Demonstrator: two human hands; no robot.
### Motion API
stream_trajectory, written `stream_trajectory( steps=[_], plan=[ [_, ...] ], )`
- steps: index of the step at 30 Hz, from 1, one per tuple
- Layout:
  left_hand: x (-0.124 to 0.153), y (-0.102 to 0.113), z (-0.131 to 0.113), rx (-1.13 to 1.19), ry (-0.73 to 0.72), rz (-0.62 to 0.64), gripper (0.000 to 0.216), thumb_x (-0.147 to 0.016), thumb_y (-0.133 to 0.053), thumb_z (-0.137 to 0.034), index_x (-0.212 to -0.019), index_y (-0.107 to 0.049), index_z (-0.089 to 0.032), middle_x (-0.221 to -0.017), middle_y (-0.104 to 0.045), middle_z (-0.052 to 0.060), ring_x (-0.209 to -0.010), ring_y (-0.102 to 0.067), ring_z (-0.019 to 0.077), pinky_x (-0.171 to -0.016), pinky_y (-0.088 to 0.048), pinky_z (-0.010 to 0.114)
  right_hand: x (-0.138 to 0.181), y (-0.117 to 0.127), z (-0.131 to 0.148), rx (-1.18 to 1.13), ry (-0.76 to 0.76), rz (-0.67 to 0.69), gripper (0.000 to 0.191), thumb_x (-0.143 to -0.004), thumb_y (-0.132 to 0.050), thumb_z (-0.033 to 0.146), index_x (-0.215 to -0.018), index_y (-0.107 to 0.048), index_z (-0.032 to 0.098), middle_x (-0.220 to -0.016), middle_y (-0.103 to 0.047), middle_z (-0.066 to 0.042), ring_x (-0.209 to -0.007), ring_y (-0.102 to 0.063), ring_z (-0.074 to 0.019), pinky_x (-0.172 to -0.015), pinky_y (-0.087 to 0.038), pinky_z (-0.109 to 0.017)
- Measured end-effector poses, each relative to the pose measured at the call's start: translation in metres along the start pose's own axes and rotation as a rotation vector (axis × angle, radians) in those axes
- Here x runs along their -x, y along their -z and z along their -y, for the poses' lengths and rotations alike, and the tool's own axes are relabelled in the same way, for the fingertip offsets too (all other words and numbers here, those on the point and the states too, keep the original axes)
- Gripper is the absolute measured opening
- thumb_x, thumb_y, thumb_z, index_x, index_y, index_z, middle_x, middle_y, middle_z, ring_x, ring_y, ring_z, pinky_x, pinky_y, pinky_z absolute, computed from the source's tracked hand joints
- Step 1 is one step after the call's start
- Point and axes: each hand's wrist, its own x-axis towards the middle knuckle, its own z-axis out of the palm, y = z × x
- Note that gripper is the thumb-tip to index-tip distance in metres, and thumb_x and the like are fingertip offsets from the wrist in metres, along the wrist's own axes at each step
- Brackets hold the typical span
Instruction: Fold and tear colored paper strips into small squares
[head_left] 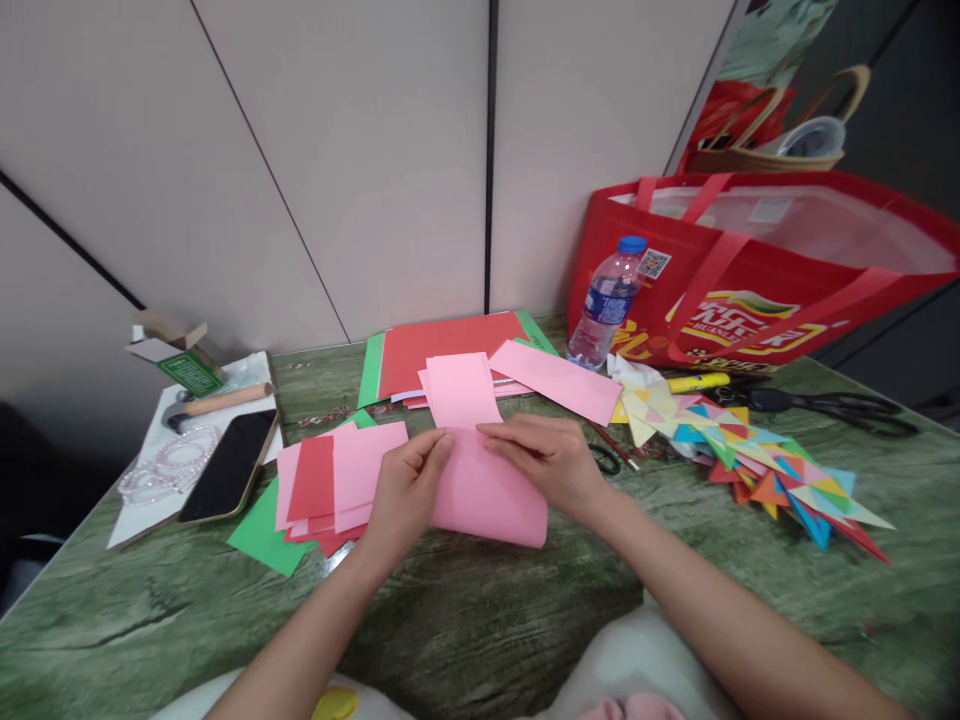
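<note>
Between my two hands is a sheet of pink paper, bent over toward me with its lower edge curling off the table. My left hand pinches its upper left corner between thumb and fingers. At the upper right, my right hand is closed on the same sheet, fingertips along its top edge. Just beyond lies a pink paper strip; whether it joins the held sheet I cannot tell. To the left of my left hand are stacked pink pieces with a red strip on top.
Red sheets lie at the back, beside a water bottle and a red shopping bag. Folded colored paper pieces and black scissors are at right. A phone, hammer and small box sit left.
</note>
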Motion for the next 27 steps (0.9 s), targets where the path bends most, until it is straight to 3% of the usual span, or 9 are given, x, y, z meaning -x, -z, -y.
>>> stream_trajectory(
  steps=[10,15,22,27],
  plan=[
    [0.0014,-0.0005,-0.0009,-0.009,-0.016,0.028,0.024,-0.08,-0.05,-0.032,-0.083,-0.068,-0.016,-0.068,-0.06,0.0,-0.064,-0.049,0.0143,-0.057,-0.038,0.022,0.0005,0.0021,0.0001,0.044,0.061,0.001,0.018,-0.081,-0.053,0.018,-0.09,-0.069,0.019,-0.071,-0.069,-0.004,-0.062,-0.062,-0.0142,-0.057,-0.049,-0.026],
    [0.0029,-0.0005,-0.0021,-0.027,-0.027,-0.024,0.023,-0.079,-0.051,-0.032,-0.078,-0.067,-0.016,-0.065,-0.058,0.0,-0.063,-0.048,0.0143,-0.055,-0.038,0.021,-0.0002,0.0028,0.0034,0.038,0.045,0.006,0.018,-0.082,-0.053,0.021,-0.093,-0.068,0.022,-0.075,-0.07,-0.003,-0.064,-0.063,-0.0141,-0.058,-0.05,-0.026],
    [0.0034,0.002,-0.0017,-0.046,-0.032,-0.08,0.025,-0.08,-0.049,-0.035,-0.075,-0.066,-0.017,-0.064,-0.057,-0.001,-0.062,-0.047,0.0138,-0.054,-0.037,0.021,-0.0012,0.007,0.007,-0.092,-0.128,0.008,0.019,-0.071,-0.066,0.025,-0.09,-0.069,0.022,-0.087,-0.072,-0.004,-0.077,-0.066,-0.0185,-0.07,-0.053,-0.03],
    [0.0035,0.0023,0.0,-0.037,-0.03,-0.114,0.025,-0.08,-0.05,-0.037,-0.069,-0.062,-0.017,-0.065,-0.058,-0.001,-0.063,-0.048,0.0142,-0.054,-0.037,0.021,-0.0013,0.0091,0.0045,-0.195,-0.271,-0.005,0.017,-0.069,-0.067,0.026,-0.085,-0.071,0.022,-0.085,-0.072,-0.003,-0.076,-0.067,-0.0198,-0.069,-0.055,-0.031]
  ],
)
